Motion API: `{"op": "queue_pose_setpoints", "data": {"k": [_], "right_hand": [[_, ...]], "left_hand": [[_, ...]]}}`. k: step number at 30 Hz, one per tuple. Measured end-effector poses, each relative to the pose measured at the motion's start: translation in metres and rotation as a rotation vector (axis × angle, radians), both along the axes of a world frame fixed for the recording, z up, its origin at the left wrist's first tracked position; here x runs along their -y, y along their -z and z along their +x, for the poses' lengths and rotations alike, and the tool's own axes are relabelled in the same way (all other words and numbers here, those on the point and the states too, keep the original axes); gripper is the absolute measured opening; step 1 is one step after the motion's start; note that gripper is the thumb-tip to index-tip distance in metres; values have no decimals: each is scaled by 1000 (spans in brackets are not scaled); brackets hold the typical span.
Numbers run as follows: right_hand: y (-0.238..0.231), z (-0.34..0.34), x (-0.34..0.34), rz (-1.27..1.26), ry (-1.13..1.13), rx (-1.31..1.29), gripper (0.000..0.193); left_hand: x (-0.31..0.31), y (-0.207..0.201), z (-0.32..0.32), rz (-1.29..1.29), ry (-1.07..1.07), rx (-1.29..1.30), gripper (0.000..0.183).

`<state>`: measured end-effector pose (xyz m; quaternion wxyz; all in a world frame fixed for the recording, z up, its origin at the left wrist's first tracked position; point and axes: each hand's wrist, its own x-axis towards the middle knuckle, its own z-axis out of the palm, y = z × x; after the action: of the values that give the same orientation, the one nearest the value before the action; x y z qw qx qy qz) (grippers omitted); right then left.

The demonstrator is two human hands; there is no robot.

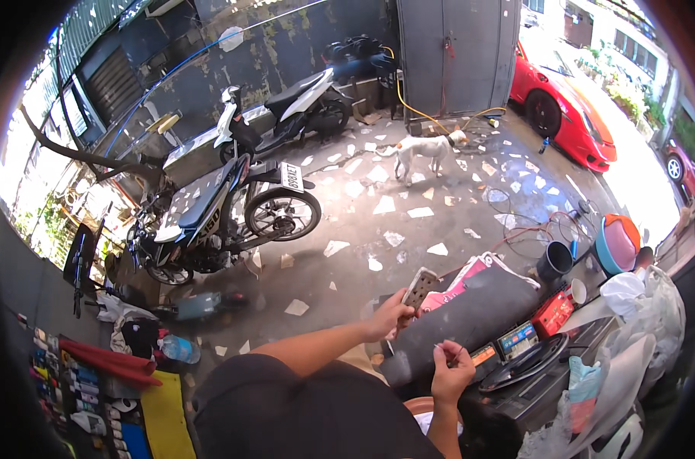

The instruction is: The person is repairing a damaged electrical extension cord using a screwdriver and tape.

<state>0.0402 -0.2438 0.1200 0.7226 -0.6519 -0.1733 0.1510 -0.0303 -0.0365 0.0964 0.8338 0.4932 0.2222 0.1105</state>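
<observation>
My left hand (393, 315) grips a flat, greyish-tan piece with rows of dark holes (422, 286), holding it up over the left end of a dark padded surface (470, 317). What kind of thing it is, I cannot make out. Lower and to the right, my right hand (452, 372) is closed in a pinch near the front edge of that surface. A tiny pale bit shows at its fingertips, too small to name. Behind the perforated piece, a pink and white printed sheet (470, 277) lies along the far edge of the dark surface.
A black bucket (554, 262), red box (552, 314), battery-like box (517, 340) and plastic bags (646, 314) crowd the right. Motorcycles (225, 214) stand left; a white dog (424, 151) stands on the paved floor. A red car (565, 107) is parked beyond.
</observation>
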Motion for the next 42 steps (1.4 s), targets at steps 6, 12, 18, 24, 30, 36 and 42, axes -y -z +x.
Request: {"op": "queue_pose_setpoints", "data": {"k": [6, 12, 18, 24, 30, 36, 42], "right_hand": [[-64, -33, -82, 48, -121, 258, 21], [-95, -104, -172, 150, -322, 142, 33], [-85, -188, -225, 13, -381, 356, 30], [-85, -231, -247, 67, -389, 412, 30], [-91, -254, -230, -8, -369, 670, 30], [-67, -255, -198, -61, -513, 579, 32], [-70, -290, -181, -113, -630, 293, 39]], "left_hand": [[-36, -49, -49, -20, -46, 280, 59], [-80, -61, -135, -291, -86, 469, 56], [-97, -58, -217, -291, -300, 336, 54], [-102, -67, -266, -271, -374, 408, 49], [-75, -44, -279, -131, -423, 350, 41], [-50, -31, -303, -100, -382, 355, 42], [-29, -13, -343, -123, -340, 262, 73]]}}
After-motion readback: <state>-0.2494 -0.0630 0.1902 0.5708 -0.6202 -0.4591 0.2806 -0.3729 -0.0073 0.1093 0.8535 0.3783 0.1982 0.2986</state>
